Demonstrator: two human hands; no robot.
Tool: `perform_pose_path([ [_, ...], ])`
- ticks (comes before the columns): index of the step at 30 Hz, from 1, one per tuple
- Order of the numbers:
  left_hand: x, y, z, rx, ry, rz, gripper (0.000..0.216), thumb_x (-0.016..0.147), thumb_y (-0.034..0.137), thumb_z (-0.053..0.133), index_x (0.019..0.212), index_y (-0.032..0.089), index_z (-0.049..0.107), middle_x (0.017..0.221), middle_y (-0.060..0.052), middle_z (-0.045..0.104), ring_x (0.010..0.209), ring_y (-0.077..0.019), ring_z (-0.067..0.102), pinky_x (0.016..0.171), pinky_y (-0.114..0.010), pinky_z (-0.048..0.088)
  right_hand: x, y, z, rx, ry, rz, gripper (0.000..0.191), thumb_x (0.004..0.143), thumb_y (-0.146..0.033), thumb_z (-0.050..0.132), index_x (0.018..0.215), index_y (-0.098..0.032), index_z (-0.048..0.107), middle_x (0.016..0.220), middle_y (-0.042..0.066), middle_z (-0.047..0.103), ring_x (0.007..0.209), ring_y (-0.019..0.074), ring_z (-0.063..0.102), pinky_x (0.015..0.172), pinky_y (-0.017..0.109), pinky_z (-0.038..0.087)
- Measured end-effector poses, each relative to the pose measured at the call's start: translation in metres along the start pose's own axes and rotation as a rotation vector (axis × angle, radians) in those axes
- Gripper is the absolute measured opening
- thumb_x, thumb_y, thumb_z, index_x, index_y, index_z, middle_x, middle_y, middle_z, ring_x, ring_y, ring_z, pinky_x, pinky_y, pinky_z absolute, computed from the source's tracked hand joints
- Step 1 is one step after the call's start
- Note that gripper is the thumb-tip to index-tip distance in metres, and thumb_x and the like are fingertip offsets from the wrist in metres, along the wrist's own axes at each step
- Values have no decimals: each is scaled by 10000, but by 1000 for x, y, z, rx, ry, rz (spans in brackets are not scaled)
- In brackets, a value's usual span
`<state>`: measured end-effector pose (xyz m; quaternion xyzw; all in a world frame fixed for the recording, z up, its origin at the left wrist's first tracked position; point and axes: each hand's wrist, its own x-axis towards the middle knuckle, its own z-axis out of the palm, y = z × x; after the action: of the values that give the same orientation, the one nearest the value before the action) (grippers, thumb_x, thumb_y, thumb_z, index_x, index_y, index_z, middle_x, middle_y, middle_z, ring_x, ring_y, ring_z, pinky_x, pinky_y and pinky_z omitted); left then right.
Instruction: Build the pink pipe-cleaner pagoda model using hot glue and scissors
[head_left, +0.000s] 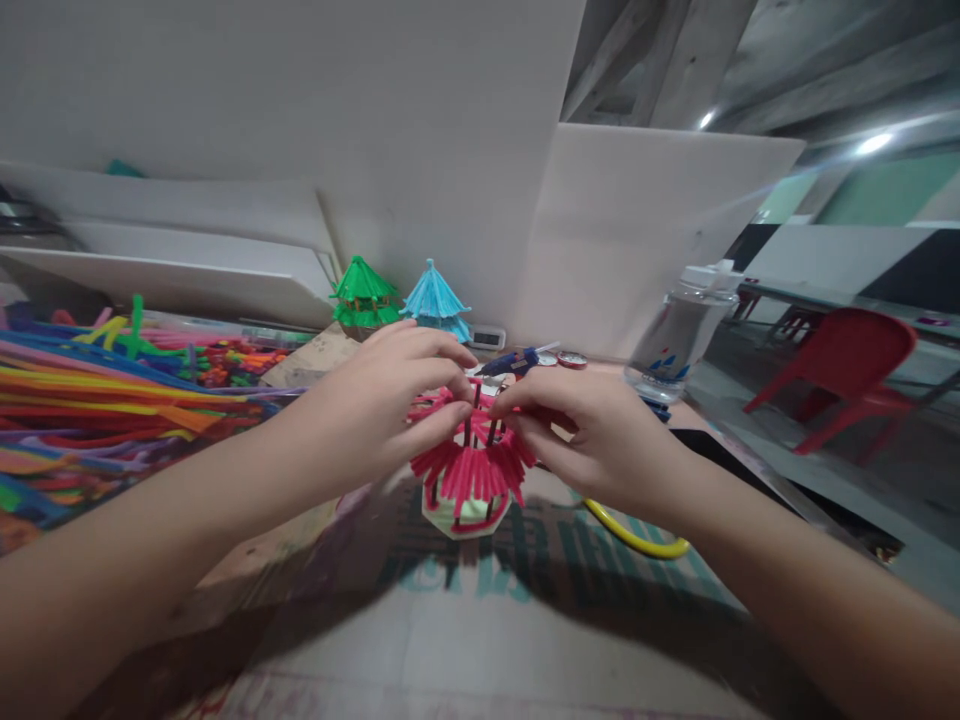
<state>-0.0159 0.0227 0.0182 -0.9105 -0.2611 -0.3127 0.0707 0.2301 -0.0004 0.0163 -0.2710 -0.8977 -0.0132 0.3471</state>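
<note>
A small red pipe-cleaner pavilion (480, 470) with a fringed roof tier, dark posts and a pale angular base stands in front of me. My left hand (420, 390) is at its upper left, fingers curled in and thumb tip against the upper part. From the right, my right hand (574, 420) pinches near the tops of the posts. The fingers partly hide the red upper tier, so exact contact is hard to see. Behind the hands lies a dark blue glue gun (514, 362). Green (364, 295) and light blue (435, 300) pavilions stand farther back.
Many coloured pipe cleaners (135, 400) are piled at the left. A clear water bottle (682, 330) stands at the back right, before a white board (630, 230). A yellow ring-shaped piece (637, 540) lies by my right forearm. A red chair (847, 370) stands beyond the table.
</note>
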Motion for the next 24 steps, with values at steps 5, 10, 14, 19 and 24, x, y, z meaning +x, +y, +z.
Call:
perform_pose_path([
  [5,1,1,0,1,-4,-8,250,1021,311,560,918,205,761,1211,-104,752,1190,-288,675,1070,-511,497,2,0,1,166,-35,159,250,910,-28,572,972,-181,760,859,1,778,689,92,654,618,198,460],
  [10,2,2,-2,17,-18,1,265,1030,321,542,914,210,753,1189,-94,764,1176,-281,679,1065,-496,496,2,-1,2,228,-56,242,212,932,-65,572,970,-182,744,866,6,779,726,111,682,653,226,492],
  [14,2,2,-1,16,-13,0,264,1027,326,541,907,215,748,1180,-89,766,1176,-282,678,1065,-488,495,3,-2,2,220,-64,260,170,944,-93,588,961,-185,731,856,9,774,723,121,676,662,244,497],
  [19,1,1,0,10,-16,0,260,1030,317,542,908,209,745,1186,-95,765,1179,-287,680,1082,-505,480,1,0,7,232,-48,255,138,956,-101,606,967,-181,718,850,7,766,719,117,674,656,236,498],
  [24,2,1,0,19,-8,11,262,1027,309,535,923,207,753,1170,-102,768,1174,-293,684,1074,-506,485,-1,1,9,225,-29,267,76,955,-143,646,983,-180,706,866,13,770,734,126,687,634,233,494],
])
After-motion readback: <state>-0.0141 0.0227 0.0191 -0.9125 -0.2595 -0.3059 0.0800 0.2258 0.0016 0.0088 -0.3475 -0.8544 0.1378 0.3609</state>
